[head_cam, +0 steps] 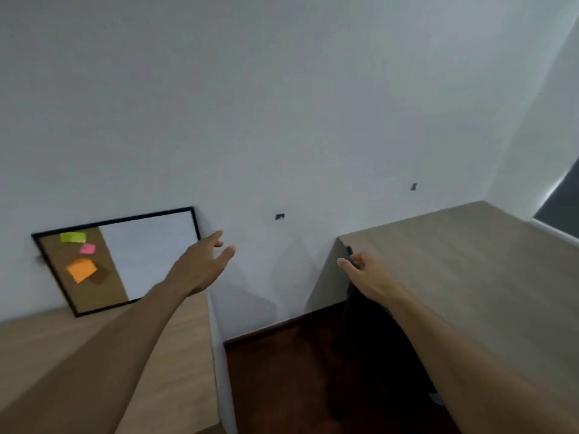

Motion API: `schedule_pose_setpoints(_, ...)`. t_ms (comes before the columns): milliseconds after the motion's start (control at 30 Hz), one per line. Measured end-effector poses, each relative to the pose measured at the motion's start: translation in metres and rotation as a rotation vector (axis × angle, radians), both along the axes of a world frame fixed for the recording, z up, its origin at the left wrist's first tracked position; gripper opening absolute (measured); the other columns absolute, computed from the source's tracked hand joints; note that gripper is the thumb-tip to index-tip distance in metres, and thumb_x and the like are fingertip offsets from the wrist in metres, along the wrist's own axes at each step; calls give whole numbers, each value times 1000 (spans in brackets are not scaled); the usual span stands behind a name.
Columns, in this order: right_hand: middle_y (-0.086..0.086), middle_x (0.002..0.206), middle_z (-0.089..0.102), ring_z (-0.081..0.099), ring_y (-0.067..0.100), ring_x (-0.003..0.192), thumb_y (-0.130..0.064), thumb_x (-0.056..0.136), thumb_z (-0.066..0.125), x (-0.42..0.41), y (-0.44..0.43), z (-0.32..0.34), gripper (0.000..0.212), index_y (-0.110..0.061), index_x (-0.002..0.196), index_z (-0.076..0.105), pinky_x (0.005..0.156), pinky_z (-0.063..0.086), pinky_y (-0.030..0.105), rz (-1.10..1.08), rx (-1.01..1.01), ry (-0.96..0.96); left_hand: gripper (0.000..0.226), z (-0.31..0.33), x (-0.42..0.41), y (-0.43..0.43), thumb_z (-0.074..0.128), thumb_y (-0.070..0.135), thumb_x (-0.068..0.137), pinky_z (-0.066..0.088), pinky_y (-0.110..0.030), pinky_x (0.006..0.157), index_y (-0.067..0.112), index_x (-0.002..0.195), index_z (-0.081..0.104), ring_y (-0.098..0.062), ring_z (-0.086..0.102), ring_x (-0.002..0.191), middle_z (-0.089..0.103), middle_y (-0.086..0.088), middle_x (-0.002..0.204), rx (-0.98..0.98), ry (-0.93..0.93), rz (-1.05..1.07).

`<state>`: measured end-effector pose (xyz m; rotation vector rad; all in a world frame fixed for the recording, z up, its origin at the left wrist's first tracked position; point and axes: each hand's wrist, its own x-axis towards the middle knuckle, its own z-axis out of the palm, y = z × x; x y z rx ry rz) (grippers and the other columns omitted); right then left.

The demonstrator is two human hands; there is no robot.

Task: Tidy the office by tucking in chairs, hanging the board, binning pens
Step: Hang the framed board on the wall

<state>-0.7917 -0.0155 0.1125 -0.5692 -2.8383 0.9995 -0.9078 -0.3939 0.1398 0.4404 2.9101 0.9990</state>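
Note:
A black-framed board (147,255), half cork with green, pink and orange sticky notes, half whiteboard, leans against the white wall on the left desk (78,355). My left hand (206,261) hovers open just right of the board's right edge, fingers spread, not touching it. My right hand (366,274) is at the left corner of the right desk (470,277), fingers closed around a thin dark object, possibly a pen (350,253). Two small dark wall hooks (279,216) (413,187) stick out of the wall above the gap.
Dark wooden floor (282,386) shows in the gap between the two desks. A black shape, perhaps a chair (376,339), stands under the right desk's left edge. A dark window or screen (560,202) is at far right.

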Motion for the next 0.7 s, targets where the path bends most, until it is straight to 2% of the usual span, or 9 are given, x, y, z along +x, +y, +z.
schedule_pose_setpoints(67, 3, 141, 67, 65, 24, 126, -81, 90, 50, -40, -19, 3, 86, -15, 143, 62, 106, 51, 39, 73, -4, -11, 81, 3, -7, -33, 45, 75, 98, 45, -46, 116, 32, 166, 34, -19, 55, 142, 58, 11, 154, 5, -12, 85)
schedule_pose_setpoints(133, 5, 142, 67, 63, 26, 129, -75, 94, 52, -80, -37, 3, 79, -14, 143, 61, 105, 48, 38, 130, -29, -10, 86, 6, -14, -66, 44, 80, 95, 45, -47, 117, 33, 166, 35, -20, 56, 140, 59, 12, 152, 14, -18, 186)
schedule_pose_setpoints(267, 5, 144, 66, 62, 27, 131, -82, 90, 49, -147, -79, 1, 88, -14, 144, 60, 109, 47, 41, 256, -61, -33, 75, 13, -20, -129, 49, 70, 101, 45, -45, 115, 28, 163, 41, -22, 59, 137, 61, 8, 151, 11, -25, 376)
schedule_pose_setpoints(367, 7, 145, 66, 61, 28, 132, -74, 96, 51, -185, -108, 1, 78, -14, 145, 60, 109, 46, 41, 344, -67, -51, 59, 22, -15, -163, 50, 60, 104, 48, -43, 105, 22, 148, 59, -30, 65, 127, 69, -1, 139, -10, -35, 516)
schedule_pose_setpoints(433, 7, 144, 65, 60, 29, 133, -72, 97, 51, -209, -129, 0, 75, -14, 144, 60, 110, 45, 42, 401, -70, -52, 60, 21, -10, -183, 51, 62, 103, 48, -41, 103, 23, 148, 59, -29, 63, 128, 68, 1, 135, 29, -29, 613)
schedule_pose_setpoints(500, 8, 144, 65, 60, 29, 133, -71, 97, 51, -227, -153, -1, 74, -14, 144, 60, 110, 45, 42, 453, -66, -65, 56, 14, -4, -201, 53, 55, 106, 44, -37, 99, 20, 150, 58, -26, 62, 126, 66, 2, 130, 52, -37, 678)
schedule_pose_setpoints(700, 7, 145, 64, 59, 28, 134, -68, 99, 52, -275, -218, -7, 72, -14, 145, 58, 111, 45, 42, 565, -83, -77, 57, -4, -11, -250, 53, 50, 108, 40, -34, 100, 13, 150, 60, -31, 60, 134, 67, -12, 145, 50, -75, 797)
